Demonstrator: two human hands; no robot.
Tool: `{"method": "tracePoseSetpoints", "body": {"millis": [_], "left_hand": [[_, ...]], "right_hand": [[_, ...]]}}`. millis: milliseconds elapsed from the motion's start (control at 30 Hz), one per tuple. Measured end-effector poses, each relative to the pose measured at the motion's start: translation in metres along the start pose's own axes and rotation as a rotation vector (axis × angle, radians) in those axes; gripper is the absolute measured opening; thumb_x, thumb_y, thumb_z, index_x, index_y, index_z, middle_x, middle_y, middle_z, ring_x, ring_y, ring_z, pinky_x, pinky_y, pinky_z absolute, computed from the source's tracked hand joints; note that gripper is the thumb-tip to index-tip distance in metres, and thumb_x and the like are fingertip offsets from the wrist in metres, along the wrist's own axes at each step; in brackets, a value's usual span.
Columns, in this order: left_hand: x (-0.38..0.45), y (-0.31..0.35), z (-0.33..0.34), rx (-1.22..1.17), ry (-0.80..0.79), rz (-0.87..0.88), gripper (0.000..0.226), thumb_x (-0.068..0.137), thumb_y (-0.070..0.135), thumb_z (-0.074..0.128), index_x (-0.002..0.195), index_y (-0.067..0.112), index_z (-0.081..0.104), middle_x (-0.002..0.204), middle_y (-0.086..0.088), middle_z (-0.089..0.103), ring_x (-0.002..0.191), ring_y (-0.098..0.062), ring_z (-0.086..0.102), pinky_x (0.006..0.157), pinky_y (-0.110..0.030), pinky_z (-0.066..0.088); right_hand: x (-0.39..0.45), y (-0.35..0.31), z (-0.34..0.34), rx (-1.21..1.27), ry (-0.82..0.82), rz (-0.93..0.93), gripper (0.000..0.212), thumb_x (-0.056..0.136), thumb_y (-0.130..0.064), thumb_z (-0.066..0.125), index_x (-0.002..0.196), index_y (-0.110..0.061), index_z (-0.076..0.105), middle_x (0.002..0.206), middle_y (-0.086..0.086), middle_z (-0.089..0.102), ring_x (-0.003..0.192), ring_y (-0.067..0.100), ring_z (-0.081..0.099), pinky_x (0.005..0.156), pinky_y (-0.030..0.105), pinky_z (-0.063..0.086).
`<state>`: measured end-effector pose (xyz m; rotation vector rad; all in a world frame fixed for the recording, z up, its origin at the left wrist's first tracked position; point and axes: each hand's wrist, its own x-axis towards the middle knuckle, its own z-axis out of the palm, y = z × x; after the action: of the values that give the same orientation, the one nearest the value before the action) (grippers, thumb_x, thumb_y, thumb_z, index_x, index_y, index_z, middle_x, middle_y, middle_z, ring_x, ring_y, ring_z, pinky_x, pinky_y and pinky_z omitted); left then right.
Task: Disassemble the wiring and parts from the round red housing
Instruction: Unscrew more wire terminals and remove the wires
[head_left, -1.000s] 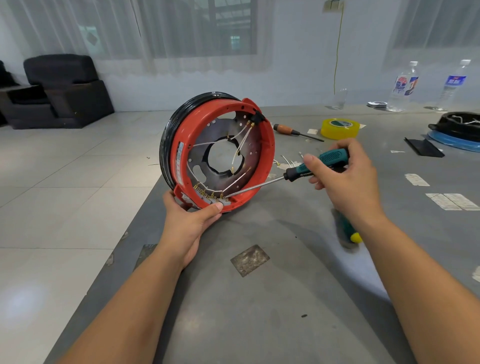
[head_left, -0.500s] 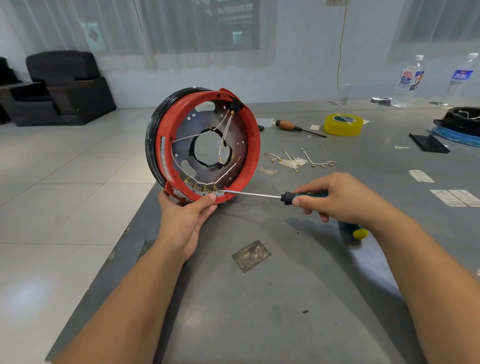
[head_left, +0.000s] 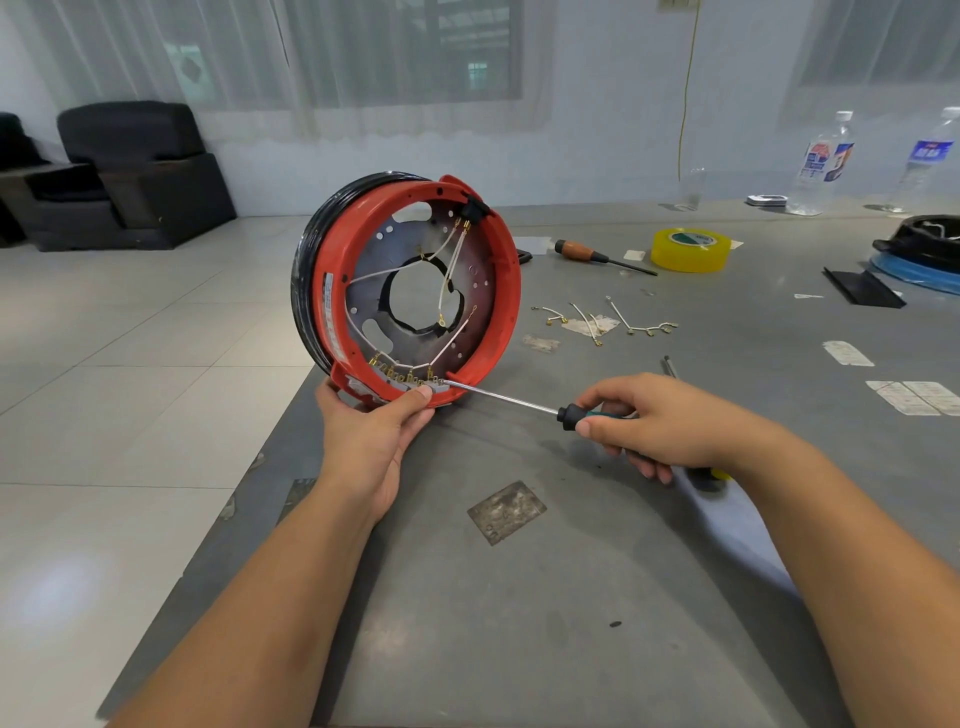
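The round red housing (head_left: 506, 291) stands on edge at the table's left corner, its open side facing me, with a black band round its back. White wires (head_left: 410, 265) with brass terminals cross its metal plate down to a terminal strip (head_left: 410, 382) at the bottom rim. My left hand (head_left: 371, 436) grips the lower rim, thumb on the strip. My right hand (head_left: 660, 423) holds a green-handled screwdriver (head_left: 519, 404) nearly level, its tip at the right end of the strip.
Removed wire pieces (head_left: 597, 322) lie on the grey table (head_left: 571, 597) right of the housing. Farther back are a wooden-handled screwdriver (head_left: 597, 255), a yellow tape roll (head_left: 690, 249), two water bottles (head_left: 823, 161) and a black-and-blue housing (head_left: 924, 254). The table's edge runs just left of the housing.
My right hand has dropped from raised to low over the table, levelling the screwdriver with its tip at the terminal strip. The housing has stayed in my left hand.
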<state>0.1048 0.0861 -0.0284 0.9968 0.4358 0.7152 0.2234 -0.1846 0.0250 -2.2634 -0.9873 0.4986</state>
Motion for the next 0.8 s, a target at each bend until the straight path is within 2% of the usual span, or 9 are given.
{"method": "tracePoseSetpoints", "body": {"millis": [100,233,433,600,700,800], "left_hand": [[0.000,0.001,0.001,-0.004,0.010,-0.004,0.075,0.080,-0.012,0.083,0.132,0.027,0.046,0.133,-0.008,0.067,0.105,-0.029,0.078,0.076,-0.034,0.065],[-0.001,0.001,0.001,-0.026,0.011,0.009,0.067,0.082,-0.013,0.081,0.124,0.027,0.048,0.132,-0.010,0.068,0.103,-0.028,0.078,0.077,-0.035,0.066],[-0.002,0.003,0.001,-0.046,0.006,-0.017,0.072,0.085,-0.013,0.078,0.139,0.019,0.042,0.134,-0.021,0.067,0.105,-0.035,0.077,0.086,-0.043,0.065],[-0.003,0.004,0.000,-0.065,0.012,-0.043,0.068,0.085,-0.012,0.079,0.132,0.021,0.043,0.134,-0.019,0.067,0.106,-0.036,0.077,0.085,-0.042,0.066],[-0.002,0.005,0.000,-0.067,0.007,-0.054,0.065,0.085,-0.013,0.078,0.130,0.020,0.044,0.131,-0.021,0.068,0.104,-0.037,0.077,0.085,-0.043,0.066],[-0.002,0.005,-0.001,-0.084,-0.004,-0.054,0.068,0.085,-0.014,0.077,0.135,0.018,0.044,0.130,-0.020,0.070,0.103,-0.036,0.078,0.082,-0.040,0.066]], "right_hand": [[0.000,0.000,0.001,0.011,-0.014,-0.003,0.015,0.099,-0.039,0.061,0.113,-0.034,0.062,0.075,-0.002,0.069,0.050,0.022,0.061,0.049,0.034,0.055],[0.001,-0.002,0.005,0.020,-0.030,-0.004,0.013,0.100,-0.041,0.060,0.112,-0.035,0.060,0.078,0.001,0.071,0.048,0.020,0.061,0.049,0.032,0.054],[0.002,-0.006,0.011,0.020,-0.057,-0.005,0.010,0.102,-0.044,0.057,0.110,-0.038,0.056,0.076,-0.005,0.070,0.047,0.019,0.061,0.052,0.031,0.054],[0.003,-0.008,0.016,0.022,-0.081,-0.003,0.009,0.102,-0.045,0.054,0.109,-0.039,0.055,0.078,-0.003,0.071,0.050,0.020,0.064,0.060,0.038,0.057],[0.002,-0.007,0.015,0.029,-0.078,-0.010,0.009,0.103,-0.044,0.053,0.110,-0.039,0.055,0.078,-0.004,0.071,0.050,0.020,0.064,0.060,0.039,0.057],[0.001,-0.006,0.012,0.060,-0.053,-0.026,0.009,0.103,-0.041,0.055,0.110,-0.038,0.057,0.080,-0.001,0.071,0.051,0.021,0.063,0.058,0.038,0.055]]}}
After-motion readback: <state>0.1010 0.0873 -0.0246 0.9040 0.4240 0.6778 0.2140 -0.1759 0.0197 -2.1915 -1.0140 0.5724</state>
